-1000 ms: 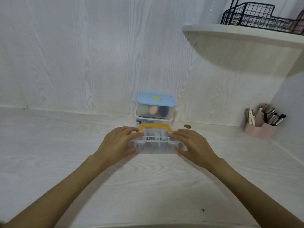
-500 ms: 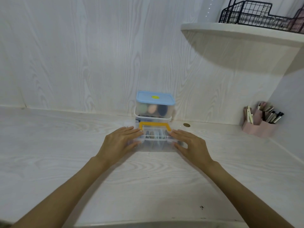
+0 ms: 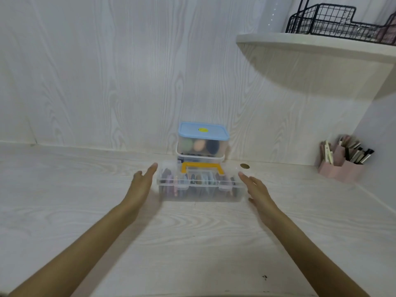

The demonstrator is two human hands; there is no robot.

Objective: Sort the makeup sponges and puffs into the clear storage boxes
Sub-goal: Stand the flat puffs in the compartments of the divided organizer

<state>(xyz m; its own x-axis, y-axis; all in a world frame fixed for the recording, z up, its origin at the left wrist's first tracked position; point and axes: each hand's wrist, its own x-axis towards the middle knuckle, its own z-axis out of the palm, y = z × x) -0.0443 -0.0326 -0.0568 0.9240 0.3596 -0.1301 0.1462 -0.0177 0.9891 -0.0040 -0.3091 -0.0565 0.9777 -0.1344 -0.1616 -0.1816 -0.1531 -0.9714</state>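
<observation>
1. a clear storage box with a yellow handle sits on the white wood-grain tabletop, close to the back wall, its lid down; flat puffs in pale colours stand on edge in a row inside it.
2. the left hand hovers just beside the box's left end, fingers straight and together, palm turned toward the box, holding nothing; whether it touches the box cannot be told.
3. the right hand is just beside the box's right end, fingers straight, empty, with a narrow gap visible between it and the box.
4. the box lies between the two hands.
5. directly behind it, against the wall, a blue-lidded box is stacked on a white-rimmed container; green, peach and dark sponges show through its clear wall.
6. a pink organiser with brushes stands at the right, and a black wire basket sits on the shelf above.
</observation>
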